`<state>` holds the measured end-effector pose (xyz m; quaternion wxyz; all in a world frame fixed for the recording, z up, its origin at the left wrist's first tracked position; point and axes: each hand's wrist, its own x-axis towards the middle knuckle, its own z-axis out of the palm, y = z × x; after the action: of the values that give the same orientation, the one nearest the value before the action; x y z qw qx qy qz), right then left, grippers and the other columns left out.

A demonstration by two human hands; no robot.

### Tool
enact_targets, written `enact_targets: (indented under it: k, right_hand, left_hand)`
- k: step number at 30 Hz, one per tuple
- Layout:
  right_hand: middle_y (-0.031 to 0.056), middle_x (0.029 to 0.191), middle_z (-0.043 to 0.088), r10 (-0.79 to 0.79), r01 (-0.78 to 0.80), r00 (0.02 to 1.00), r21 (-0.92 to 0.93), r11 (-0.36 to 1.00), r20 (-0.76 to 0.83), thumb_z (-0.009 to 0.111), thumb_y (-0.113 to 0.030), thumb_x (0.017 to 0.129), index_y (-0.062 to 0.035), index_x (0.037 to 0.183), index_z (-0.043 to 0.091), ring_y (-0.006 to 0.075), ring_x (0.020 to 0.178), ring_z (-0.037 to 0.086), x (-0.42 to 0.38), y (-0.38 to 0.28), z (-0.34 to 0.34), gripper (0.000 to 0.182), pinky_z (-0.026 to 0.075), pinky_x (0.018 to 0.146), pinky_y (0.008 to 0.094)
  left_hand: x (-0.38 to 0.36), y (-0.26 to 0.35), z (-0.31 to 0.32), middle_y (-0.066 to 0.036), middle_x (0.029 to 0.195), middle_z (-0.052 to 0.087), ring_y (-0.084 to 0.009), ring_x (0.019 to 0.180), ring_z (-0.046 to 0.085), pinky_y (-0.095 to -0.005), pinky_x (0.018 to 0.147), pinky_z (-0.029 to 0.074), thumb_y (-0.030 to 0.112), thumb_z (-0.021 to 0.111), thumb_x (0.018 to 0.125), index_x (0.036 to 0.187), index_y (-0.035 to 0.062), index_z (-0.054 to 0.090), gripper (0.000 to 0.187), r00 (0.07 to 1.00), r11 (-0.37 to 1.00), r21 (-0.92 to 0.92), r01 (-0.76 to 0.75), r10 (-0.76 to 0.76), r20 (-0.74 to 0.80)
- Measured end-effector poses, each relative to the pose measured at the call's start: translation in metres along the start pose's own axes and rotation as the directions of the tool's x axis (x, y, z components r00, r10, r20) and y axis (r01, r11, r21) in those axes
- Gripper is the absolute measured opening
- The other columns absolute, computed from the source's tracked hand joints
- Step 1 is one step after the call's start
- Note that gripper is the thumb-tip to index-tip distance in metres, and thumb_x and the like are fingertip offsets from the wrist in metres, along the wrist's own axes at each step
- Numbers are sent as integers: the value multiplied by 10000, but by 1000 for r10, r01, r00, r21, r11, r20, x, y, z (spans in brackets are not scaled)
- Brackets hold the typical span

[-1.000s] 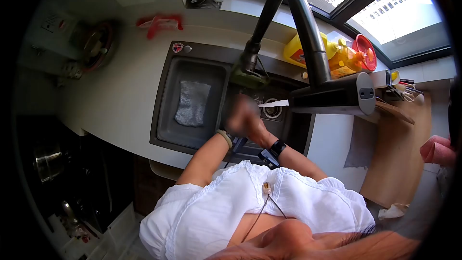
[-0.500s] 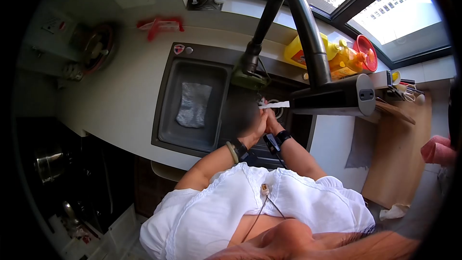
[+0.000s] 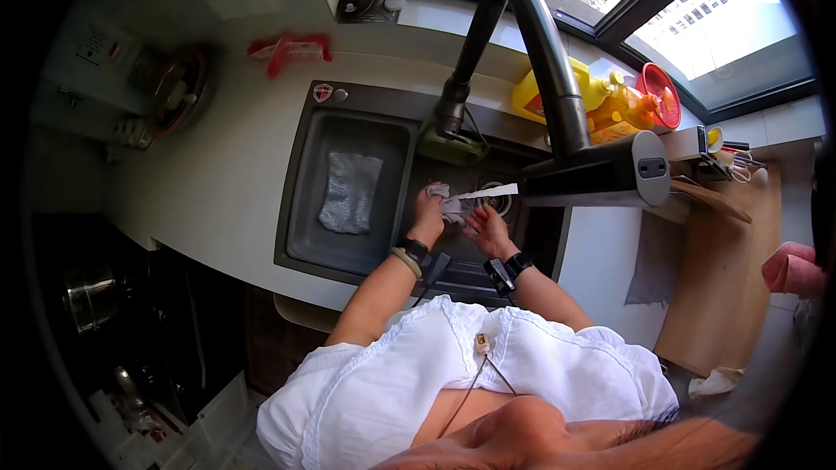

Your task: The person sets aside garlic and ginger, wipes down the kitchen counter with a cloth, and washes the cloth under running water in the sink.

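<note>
My left hand [image 3: 425, 216] is closed around a bunched, wet-looking greyish cloth [image 3: 453, 209] over the right basin of the dark sink [image 3: 296, 248]. Just to the right, my right hand [image 3: 489, 230] has its fingers apart, close to the cloth's edge; whether the fingertips touch it is hard to see. A white stream of water [image 3: 489, 191] runs sideways from the black faucet head [image 3: 601, 176] onto the cloth. Behind the hands is the round drain [image 3: 498, 200], partly hidden by the water.
A silvery, crinkled sheet [image 3: 351, 193] lies in the left basin. The tall faucet neck [image 3: 570, 87] arches over the right side. Behind it stand yellow and orange bottles [image 3: 623, 109] and a red basket [image 3: 660, 96]. A wooden board [image 3: 723, 270] lies on the right.
My hands were together under the water, with a dark blur over the left one. Now they are apart: the left has moved left, and the cloth shows between them.
</note>
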<state>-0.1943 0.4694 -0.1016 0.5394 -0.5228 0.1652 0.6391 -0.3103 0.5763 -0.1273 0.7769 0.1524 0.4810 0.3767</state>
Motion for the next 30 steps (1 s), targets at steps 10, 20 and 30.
enact_targets:
  k: [10, 20, 30]
  right_hand:
    - [84, 1257, 615, -107, -33, 917, 339, 940, 384, 474, -324, 1011, -120, 1222, 585, 272, 1170, 566, 62, 3, 20, 314, 412, 1071, 439]
    - [47, 1193, 635, -28, 39, 989, -73, 997, 145, 466, -452, 1012, -110, 1206, 595, 224, 1120, 584, 46, 7, 35, 414, 442, 999, 380]
    - [34, 973, 613, -227, 188, 973, -692, 697, 36, 443, -633, 955, -102, 1213, 557, 169, 848, 559, 31, -1, 43, 602, 445, 743, 310]
  left_hand:
    - [-40, 9, 16, -269, 1421, 373, -403, 1251, 453, -422, 1064, 384, 168, 679, 865, 1446, 51, 409, 652, 734, 278, 700, -658, 445, 513]
    - [-25, -6, 5, -295, 1108, 579, -452, 1012, 570, -515, 823, 452, 201, 527, 965, 1184, 25, 503, 282, 817, 278, 797, -536, 411, 405]
    - [-9, 6, -19, -237, 900, 665, -417, 854, 641, -470, 701, 489, 358, 550, 967, 1020, 15, 626, 355, 876, 227, 866, -445, 310, 369]
